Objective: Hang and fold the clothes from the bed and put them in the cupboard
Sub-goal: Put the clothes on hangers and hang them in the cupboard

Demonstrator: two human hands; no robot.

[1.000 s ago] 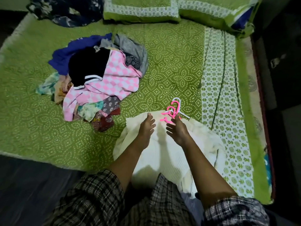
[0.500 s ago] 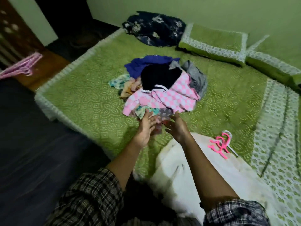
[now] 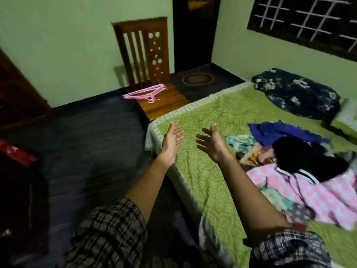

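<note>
Dim room: pale green walls point(image 3: 77, 45), dark floor point(image 3: 87, 142), wooden chair point(image 3: 164, 101), grilled window point(image 3: 309, 22), oval doormat point(image 3: 198, 79).

- The left hand point(image 3: 172, 140) and right hand point(image 3: 211, 144) no longer rest on the white garment at the near edge of the bed point(image 3: 202, 176). Both now hover empty, fingers spread, over the bed's left corner.
- The view swings left. The white garment and its pink hanger drop out of sight, and the pile of clothes point(image 3: 301, 171) now lies right of the hands instead of far left of them.
- A wooden chair point(image 3: 152, 60) carrying pink hangers point(image 3: 144, 92) comes fully into view, far beyond the hands.
</note>
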